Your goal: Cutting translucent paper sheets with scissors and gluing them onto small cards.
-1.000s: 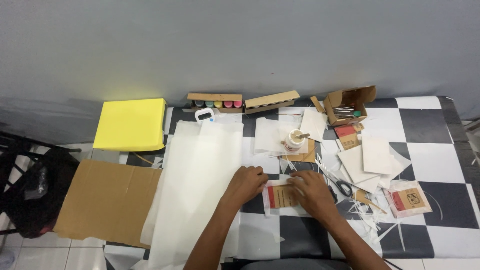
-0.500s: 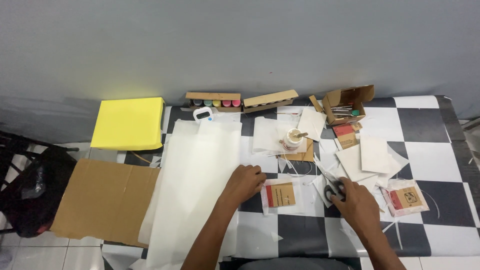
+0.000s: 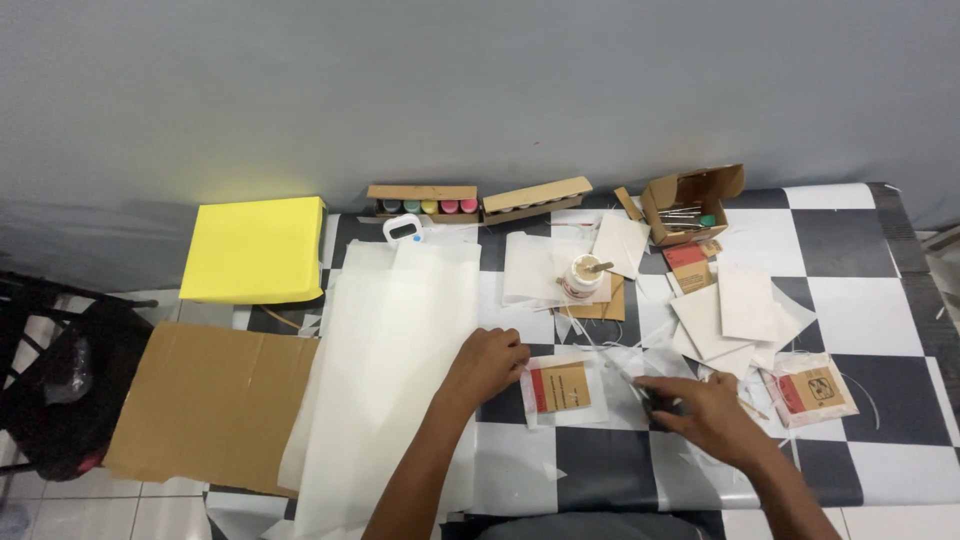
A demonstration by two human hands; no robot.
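My left hand (image 3: pixel 487 362) rests with its fingers curled on the left edge of a small clear packet (image 3: pixel 562 388) that holds a red and brown card. The packet lies flat on the black-and-white checked table (image 3: pixel 880 300). My right hand (image 3: pixel 703 412) is just right of the packet and grips a pair of dark-handled scissors (image 3: pixel 640 388). Their thin blades point up and left toward the packet's upper right corner. A big white paper sheet (image 3: pixel 390 380) lies under my left forearm.
A second, similar packet (image 3: pixel 815 390) lies at the right, with white card squares (image 3: pixel 740 310) above it. A glue pot (image 3: pixel 583 275), an open cardboard box (image 3: pixel 690 205) and a box of paint pots (image 3: pixel 422 203) stand farther back. A yellow box (image 3: pixel 255 248) and a cardboard sheet (image 3: pixel 210 400) are at the left.
My right hand left the packet, reached right to the scissors, and now holds them, drawn back beside the packet. My left hand stayed on the packet's left edge.
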